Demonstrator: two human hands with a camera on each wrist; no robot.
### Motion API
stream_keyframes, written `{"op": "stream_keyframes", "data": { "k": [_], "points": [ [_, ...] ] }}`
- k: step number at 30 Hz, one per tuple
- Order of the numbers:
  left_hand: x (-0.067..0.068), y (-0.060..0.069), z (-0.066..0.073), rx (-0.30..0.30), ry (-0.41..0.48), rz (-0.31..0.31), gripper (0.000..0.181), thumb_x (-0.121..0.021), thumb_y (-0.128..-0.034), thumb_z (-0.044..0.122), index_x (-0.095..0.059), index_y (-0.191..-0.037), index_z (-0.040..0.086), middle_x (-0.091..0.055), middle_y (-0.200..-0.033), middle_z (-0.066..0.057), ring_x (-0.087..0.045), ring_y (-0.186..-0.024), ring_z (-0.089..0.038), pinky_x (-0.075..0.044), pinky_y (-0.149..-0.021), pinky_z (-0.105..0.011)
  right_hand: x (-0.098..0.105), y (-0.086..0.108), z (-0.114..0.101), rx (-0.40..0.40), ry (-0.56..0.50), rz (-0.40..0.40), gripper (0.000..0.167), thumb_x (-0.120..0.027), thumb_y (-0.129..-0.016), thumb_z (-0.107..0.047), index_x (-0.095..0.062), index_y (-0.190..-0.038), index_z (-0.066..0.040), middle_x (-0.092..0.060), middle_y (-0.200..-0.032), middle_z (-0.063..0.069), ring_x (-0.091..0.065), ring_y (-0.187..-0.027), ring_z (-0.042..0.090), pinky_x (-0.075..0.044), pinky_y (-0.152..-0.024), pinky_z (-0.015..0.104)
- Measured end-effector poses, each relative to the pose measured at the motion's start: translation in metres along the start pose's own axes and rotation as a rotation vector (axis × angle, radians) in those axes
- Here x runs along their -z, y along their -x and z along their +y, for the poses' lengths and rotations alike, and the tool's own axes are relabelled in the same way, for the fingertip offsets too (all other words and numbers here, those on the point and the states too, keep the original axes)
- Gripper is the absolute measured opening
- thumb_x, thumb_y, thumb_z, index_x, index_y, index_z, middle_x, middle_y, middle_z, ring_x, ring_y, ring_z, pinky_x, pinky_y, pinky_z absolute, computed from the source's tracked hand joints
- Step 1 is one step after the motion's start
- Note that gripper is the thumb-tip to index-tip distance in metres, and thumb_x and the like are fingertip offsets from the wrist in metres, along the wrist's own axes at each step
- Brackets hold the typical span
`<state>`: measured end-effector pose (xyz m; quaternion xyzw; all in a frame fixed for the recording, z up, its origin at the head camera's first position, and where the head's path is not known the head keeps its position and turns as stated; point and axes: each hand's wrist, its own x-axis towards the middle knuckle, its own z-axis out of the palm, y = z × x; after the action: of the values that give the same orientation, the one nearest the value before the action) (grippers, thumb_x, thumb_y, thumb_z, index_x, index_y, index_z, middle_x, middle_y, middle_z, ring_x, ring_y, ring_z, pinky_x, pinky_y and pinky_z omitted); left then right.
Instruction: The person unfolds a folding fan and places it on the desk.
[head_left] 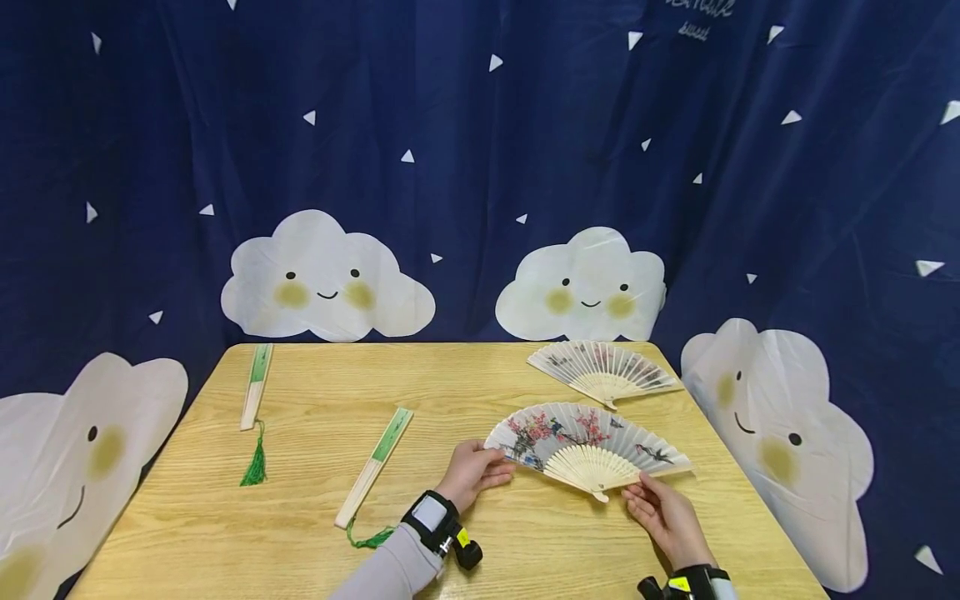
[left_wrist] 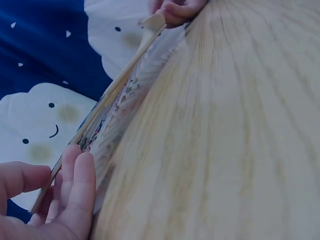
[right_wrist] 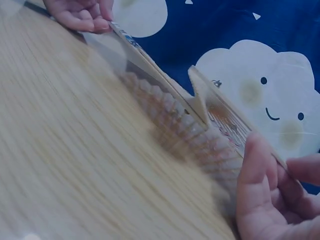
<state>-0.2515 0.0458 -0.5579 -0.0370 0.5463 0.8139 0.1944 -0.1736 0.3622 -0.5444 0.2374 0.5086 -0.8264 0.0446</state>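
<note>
A spread folding fan [head_left: 592,446], pale with pink blossoms and a dark bird, is held between both hands just over the wooden table. My left hand [head_left: 474,473] pinches its left outer rib between thumb and fingers. At the other side my right hand [head_left: 666,510] pinches the right outer rib. The left wrist view has the fan [left_wrist: 107,102] nearly edge-on, with the left hand [left_wrist: 55,200] at its near end. Seen from the right wrist, the fan's pivot end [right_wrist: 197,95] sticks up, and the right hand [right_wrist: 275,190] grips the near rib.
A second spread fan [head_left: 604,372] lies behind, at the table's back right corner. Two folded fans with green tassels lie on the left: one at the back left [head_left: 257,387], one nearer the middle [head_left: 375,467]. A dark blue curtain [head_left: 465,125] hangs behind the table [head_left: 187,533].
</note>
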Motion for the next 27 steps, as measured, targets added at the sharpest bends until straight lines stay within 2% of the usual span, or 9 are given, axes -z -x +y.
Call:
{"op": "stream_keyframes", "data": {
  "k": [6, 11, 17, 22, 27],
  "points": [
    [0.001, 0.0, 0.005, 0.006, -0.063, 0.025, 0.02, -0.057, -0.0913, -0.001, -0.049, -0.107, -0.009, -0.071, -0.086, -0.017, -0.073, -0.072, -0.02, -0.062, -0.072, -0.035, 0.004, -0.005, -0.004, -0.03, 0.007, -0.034, 0.032, -0.041, -0.104, -0.015, -0.066, -0.085, -0.012, -0.069, -0.076, 0.003, -0.072, -0.073, 0.012, -0.059, -0.072, 0.022],
    [0.005, 0.001, 0.01, 0.003, -0.1, 0.022, 0.032, -0.055, -0.0904, -0.004, -0.044, -0.119, -0.016, -0.069, -0.086, -0.019, -0.073, -0.072, -0.021, -0.062, -0.07, -0.034, 0.007, -0.006, -0.005, -0.05, 0.037, -0.057, 0.029, -0.038, -0.103, -0.01, -0.064, -0.094, -0.007, -0.073, -0.084, 0.008, -0.073, -0.079, 0.016, -0.06, -0.078, 0.028],
    [0.014, 0.007, 0.018, -0.031, -0.215, 0.03, 0.046, -0.055, -0.0918, 0.0, -0.04, -0.132, -0.018, -0.067, -0.105, -0.03, -0.074, -0.078, -0.028, -0.062, -0.071, -0.035, 0.006, -0.005, -0.006, -0.048, 0.065, -0.044, 0.022, -0.04, -0.102, -0.009, -0.057, -0.111, 0.002, -0.072, -0.088, 0.011, -0.073, -0.084, 0.019, -0.06, -0.082, 0.032],
    [0.024, 0.015, 0.026, -0.052, -0.287, 0.043, 0.045, -0.054, -0.0916, 0.002, -0.043, -0.131, -0.016, -0.067, -0.104, -0.03, -0.074, -0.075, -0.024, -0.062, -0.069, -0.035, 0.006, 0.001, -0.007, -0.045, 0.108, -0.038, 0.021, -0.042, -0.102, -0.011, -0.06, -0.107, -0.001, -0.073, -0.088, 0.009, -0.073, -0.082, 0.018, -0.06, -0.082, 0.031],
    [0.041, 0.026, 0.044, -0.115, -0.364, 0.089, 0.042, -0.057, -0.0897, 0.003, -0.048, -0.127, -0.014, -0.067, -0.097, -0.027, -0.072, -0.073, -0.022, -0.062, -0.07, -0.037, -0.001, 0.01, -0.009, -0.017, 0.185, 0.014, 0.019, -0.044, -0.101, -0.015, -0.053, -0.11, -0.001, -0.072, -0.083, 0.006, -0.073, -0.078, 0.016, -0.061, -0.078, 0.032]
  ]
}}
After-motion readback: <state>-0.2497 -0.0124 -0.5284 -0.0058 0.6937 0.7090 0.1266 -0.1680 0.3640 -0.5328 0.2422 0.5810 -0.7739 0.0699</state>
